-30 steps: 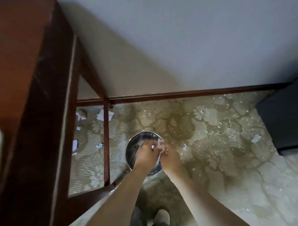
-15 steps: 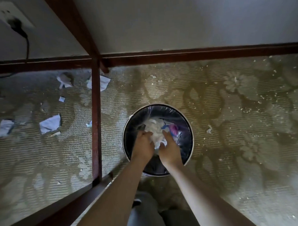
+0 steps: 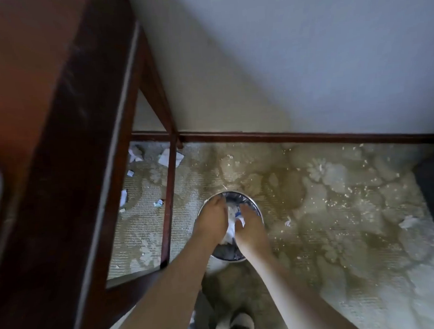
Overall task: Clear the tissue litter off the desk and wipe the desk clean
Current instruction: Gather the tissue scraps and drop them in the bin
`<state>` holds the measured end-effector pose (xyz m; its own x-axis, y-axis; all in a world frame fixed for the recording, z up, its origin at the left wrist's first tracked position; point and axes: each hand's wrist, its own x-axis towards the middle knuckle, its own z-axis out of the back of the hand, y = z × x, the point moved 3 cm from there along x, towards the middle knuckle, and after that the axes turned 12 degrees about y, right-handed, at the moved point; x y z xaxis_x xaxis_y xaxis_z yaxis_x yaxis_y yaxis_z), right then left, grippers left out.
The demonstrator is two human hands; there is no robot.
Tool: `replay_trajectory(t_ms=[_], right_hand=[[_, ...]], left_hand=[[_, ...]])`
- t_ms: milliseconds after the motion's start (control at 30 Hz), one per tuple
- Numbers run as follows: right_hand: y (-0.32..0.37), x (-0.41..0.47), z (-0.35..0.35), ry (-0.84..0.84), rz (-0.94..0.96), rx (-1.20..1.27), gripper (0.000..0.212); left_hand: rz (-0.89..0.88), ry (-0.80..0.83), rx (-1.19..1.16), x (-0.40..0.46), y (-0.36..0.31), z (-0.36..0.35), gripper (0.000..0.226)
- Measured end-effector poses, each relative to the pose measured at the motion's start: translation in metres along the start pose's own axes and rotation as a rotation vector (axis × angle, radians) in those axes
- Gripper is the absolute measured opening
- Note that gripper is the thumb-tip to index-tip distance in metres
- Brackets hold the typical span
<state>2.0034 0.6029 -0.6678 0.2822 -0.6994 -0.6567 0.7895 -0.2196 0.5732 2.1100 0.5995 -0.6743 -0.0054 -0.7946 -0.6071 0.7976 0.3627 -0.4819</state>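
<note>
Pressing tissue wad (image 3: 230,229) between left hand (image 3: 211,220) and right hand (image 3: 250,227), both grips curled around it over the bin (image 3: 258,213). Judged risk: scraps spilling past the rim beside them onto carpet (image 3: 335,209).

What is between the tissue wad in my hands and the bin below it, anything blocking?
Nothing visible blocks it. Both hands, left hand and right hand, hold the tissue wad directly over the open bin, whose mouth has no lid.
</note>
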Motion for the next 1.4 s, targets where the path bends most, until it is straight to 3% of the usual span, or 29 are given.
replay_trajectory(t_ms=[133,367,500,733,1200,1400], right_hand=[[0.05,-0.046,0.038,-0.063,0.102,-0.125,0.033],[0.188,-0.127,0.109,-0.124,0.35,-0.11,0.038],[0.257,-0.165,0.107,-0.08,0.489,-0.114,0.04],[0.34,-0.217,0.056,0.068,0.666,-0.139,0.041],[0.461,-0.264,-0.111,0.076,0.764,-0.277,0.043],[0.526,-0.284,-0.194,0.077,0.794,-0.345,0.043]], left_hand=[[0.002,-0.02,0.046,-0.048,-0.029,0.057,0.024],[0.001,-0.329,0.032,-0.141,-0.075,0.19,0.029],[0.023,-0.388,0.064,-0.197,-0.065,0.237,0.03],[0.135,-0.545,0.047,-0.277,0.01,0.289,0.018],[0.296,-0.676,0.035,-0.42,0.196,0.34,0.023],[0.396,-0.734,-0.019,-0.501,0.286,0.359,0.037]])
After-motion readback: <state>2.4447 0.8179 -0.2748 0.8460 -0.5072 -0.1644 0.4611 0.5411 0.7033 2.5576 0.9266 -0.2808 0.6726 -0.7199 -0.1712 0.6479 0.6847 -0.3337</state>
